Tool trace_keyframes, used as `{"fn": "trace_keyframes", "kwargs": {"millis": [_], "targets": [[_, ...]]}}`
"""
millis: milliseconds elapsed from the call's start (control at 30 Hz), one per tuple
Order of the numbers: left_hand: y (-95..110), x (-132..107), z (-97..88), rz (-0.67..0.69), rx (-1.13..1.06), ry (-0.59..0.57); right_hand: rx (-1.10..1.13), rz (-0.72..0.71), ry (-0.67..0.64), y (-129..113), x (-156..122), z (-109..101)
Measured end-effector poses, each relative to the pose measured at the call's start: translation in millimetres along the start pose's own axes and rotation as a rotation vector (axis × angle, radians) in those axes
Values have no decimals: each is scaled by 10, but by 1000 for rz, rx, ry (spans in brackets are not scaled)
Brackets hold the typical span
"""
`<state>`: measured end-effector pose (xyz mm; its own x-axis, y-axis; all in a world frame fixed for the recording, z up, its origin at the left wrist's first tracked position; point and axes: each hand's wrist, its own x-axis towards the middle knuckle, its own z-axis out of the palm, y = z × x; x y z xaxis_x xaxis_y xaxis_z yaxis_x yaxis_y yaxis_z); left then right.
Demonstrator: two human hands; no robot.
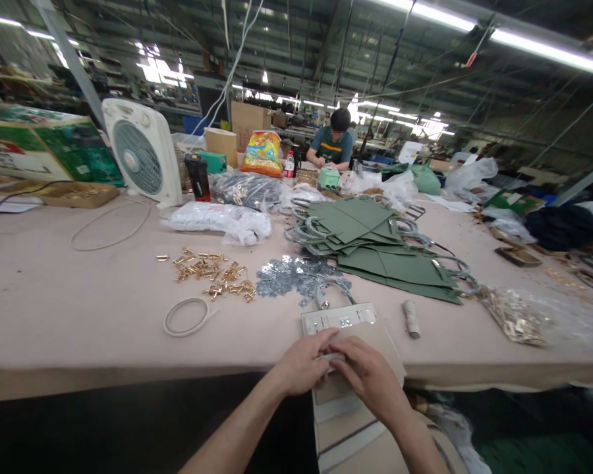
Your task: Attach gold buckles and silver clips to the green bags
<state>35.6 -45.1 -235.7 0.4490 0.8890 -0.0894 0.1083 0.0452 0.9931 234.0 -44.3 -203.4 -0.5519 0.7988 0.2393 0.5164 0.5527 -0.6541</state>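
At the table's near edge lies a beige handbag piece with a pale top strip, small metal fittings along it and a looped handle beyond. My left hand and my right hand meet over its middle, fingers bent and fingertips close together. Something small and pale shows between them, too hidden to name. Beyond the handle spreads a heap of flat silver metal plates. Left of that are scattered gold-coloured metal fittings.
Stacked green bag panels with grey handles lie right of centre. Nearer are a roll of tape, a small wrapped roll and a plastic bag of metal parts. A fan stands back left. A person sits across the table.
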Motion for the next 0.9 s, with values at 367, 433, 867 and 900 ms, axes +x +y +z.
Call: {"fn": "trace_keyframes", "kwargs": {"millis": [367,433,867,900], "targets": [[20,-15,-19,42,40,25,-125,-11,86,77,-93,112],[43,-21,-34,66,35,24,-94,10,82,70,-94,89],[53,-24,-10,9,-11,42,83,73,42,125,-64,60],[52,-19,-7,-2,-14,47,92,78,41,134,-63,74]]}}
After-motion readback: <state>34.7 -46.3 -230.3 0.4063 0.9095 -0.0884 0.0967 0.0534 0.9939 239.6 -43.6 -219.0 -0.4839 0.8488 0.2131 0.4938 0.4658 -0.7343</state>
